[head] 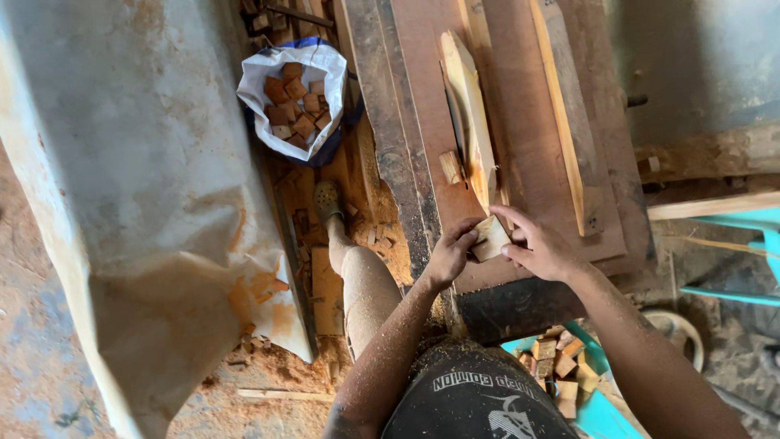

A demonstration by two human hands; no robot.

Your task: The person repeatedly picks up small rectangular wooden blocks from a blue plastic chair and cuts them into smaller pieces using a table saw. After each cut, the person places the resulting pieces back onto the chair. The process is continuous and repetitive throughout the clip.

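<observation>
I see my left hand (452,254) curled partly closed, its thumb and fingertips pinching the left edge of a small pale square wooden block (491,238). My right hand (543,248) is closed more loosely around the block's right side, index finger arched over the top corner, thumb tucked beneath. Both forearms, dusted with sawdust, rise from the bottom of the view and converge at the near edge of the dark reddish-brown saw table (422,73), wrists slightly bent inward. The block is tilted, one corner pointing up the table toward the thin upright pale saw guard board (471,114) just beyond it; being nearly square, it has no clear long axis that I can tell. The guard board itself runs lengthwise away from me. To the left, on the sawdust-covered floor, a white woven sack (276,69) holds reddish wooden blocks (296,106), and a turquoise plastic basket (597,406) by my right side holds more cut blocks (556,362).
</observation>
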